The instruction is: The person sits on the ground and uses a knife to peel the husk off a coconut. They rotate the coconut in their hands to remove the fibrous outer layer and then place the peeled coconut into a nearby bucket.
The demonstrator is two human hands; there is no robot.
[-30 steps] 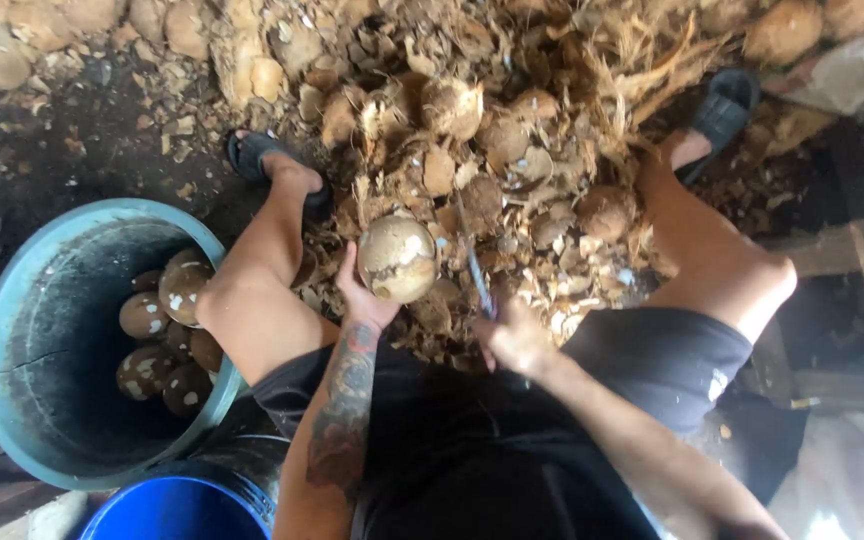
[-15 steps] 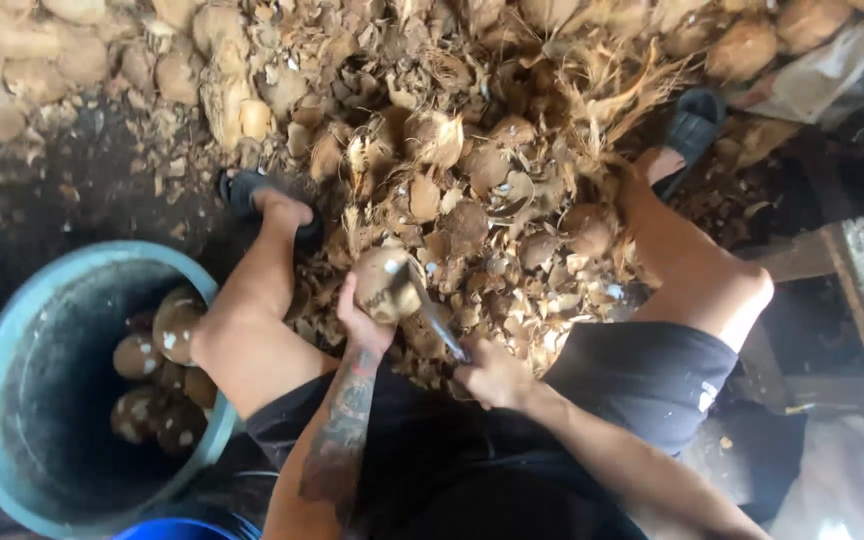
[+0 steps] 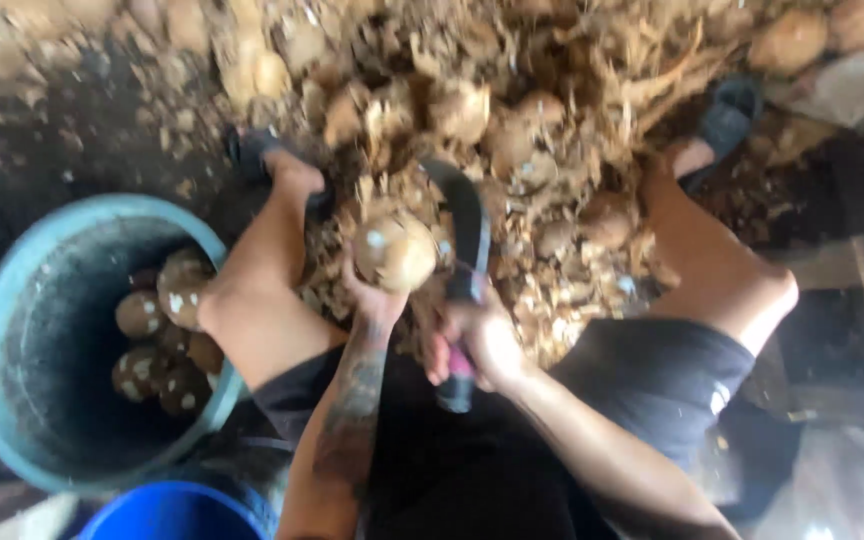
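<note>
A light-blue tub (image 3: 12, 330) at far left holds several husked coconuts (image 3: 167, 335), with the rim of a darker blue bucket (image 3: 177, 512) below it. Beside the tub, the seated person's left hand (image 3: 372, 300) cups a pale, round coconut (image 3: 395, 250) from underneath, above the heap of brown husk (image 3: 552, 130) between the sandalled feet. Just right, the right hand (image 3: 477, 345) is clenched round the handle of a curved knife (image 3: 467, 225), its blade rising beside the coconut.
</note>
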